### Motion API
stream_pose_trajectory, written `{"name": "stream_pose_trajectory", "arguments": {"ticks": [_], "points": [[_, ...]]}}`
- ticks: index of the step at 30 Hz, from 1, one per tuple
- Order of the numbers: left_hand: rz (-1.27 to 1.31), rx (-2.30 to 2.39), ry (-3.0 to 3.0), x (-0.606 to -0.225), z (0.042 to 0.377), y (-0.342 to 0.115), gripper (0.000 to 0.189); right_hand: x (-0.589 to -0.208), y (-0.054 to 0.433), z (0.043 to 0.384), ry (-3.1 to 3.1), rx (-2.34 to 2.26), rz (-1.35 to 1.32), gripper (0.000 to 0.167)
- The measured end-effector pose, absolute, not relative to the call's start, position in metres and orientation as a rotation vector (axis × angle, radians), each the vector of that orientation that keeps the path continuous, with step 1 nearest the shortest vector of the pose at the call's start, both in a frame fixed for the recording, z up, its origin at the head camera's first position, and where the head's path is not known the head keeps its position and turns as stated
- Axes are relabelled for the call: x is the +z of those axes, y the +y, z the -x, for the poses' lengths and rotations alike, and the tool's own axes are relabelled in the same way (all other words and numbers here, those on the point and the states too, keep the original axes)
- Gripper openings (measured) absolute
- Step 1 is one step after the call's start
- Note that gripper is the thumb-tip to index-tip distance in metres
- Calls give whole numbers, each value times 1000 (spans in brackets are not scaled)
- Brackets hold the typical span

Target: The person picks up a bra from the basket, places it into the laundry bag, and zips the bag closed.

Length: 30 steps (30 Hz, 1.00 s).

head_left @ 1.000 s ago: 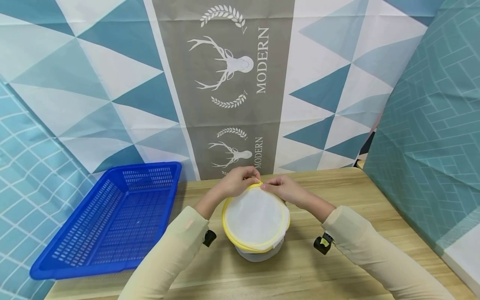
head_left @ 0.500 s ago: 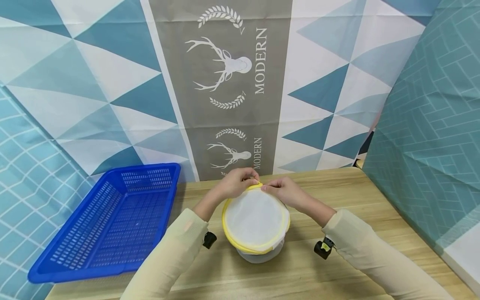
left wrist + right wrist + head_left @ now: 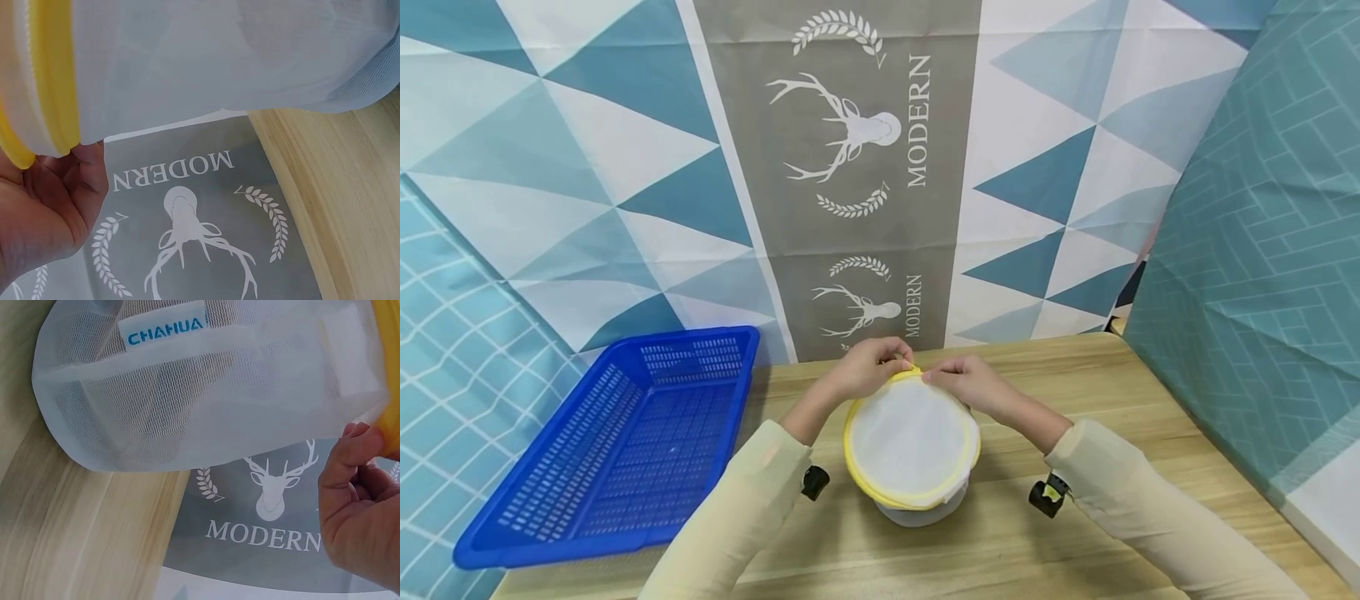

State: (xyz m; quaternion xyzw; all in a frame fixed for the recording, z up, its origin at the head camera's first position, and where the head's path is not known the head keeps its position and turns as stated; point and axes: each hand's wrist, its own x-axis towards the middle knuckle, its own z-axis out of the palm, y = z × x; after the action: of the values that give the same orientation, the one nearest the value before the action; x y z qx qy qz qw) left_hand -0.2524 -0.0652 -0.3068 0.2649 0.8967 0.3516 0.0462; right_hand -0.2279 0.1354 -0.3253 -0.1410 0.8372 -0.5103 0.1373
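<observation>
A white mesh laundry bag [image 3: 913, 437] with a yellow zipper round its circular top stands upright on the table. Its CHAHUA label [image 3: 164, 328] and fine mesh side show in the right wrist view. At the far edge of the top my left hand [image 3: 874, 367] pinches the yellow zipper end with thumb and finger. Just to the right of it, my right hand [image 3: 968, 385] pinches the bag's rim beside the yellow zipper [image 3: 390, 369]. In the left wrist view, the left hand's [image 3: 53, 209] curled fingers lie under the yellow bands [image 3: 53, 75]; their tips are partly hidden.
A blue plastic basket [image 3: 743, 408] with perforated sides stands on the left of the wooden table [image 3: 1060, 542]. Behind the table hangs a patterned cloth [image 3: 880, 217] with deer heads and MODERN lettering. A teal cloth [image 3: 1262, 333] borders the right side.
My left hand has shifted slightly left along the zipper, widening the small gap to the right hand. The bag and right hand stay nearly in place.
</observation>
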Motion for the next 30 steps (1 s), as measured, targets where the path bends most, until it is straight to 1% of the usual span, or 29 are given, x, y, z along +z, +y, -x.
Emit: {"name": "stream_pose_trajectory", "arguments": {"ticks": [4, 14, 22, 30], "points": [[-806, 1065, 2747, -305, 253, -63, 9, -326, 133, 231, 2400, -1484, 405, 41], [-789, 1042, 2771, -305, 256, -66, 10, -323, 129, 227, 2459, -1466, 369, 40], [-759, 1024, 2762, -305, 259, -70, 12, -318, 130, 220, 2572, -1339, 302, 35], [-790, 1030, 2750, -305, 259, -70, 10, -309, 130, 213, 2585, -1338, 258, 30]]}}
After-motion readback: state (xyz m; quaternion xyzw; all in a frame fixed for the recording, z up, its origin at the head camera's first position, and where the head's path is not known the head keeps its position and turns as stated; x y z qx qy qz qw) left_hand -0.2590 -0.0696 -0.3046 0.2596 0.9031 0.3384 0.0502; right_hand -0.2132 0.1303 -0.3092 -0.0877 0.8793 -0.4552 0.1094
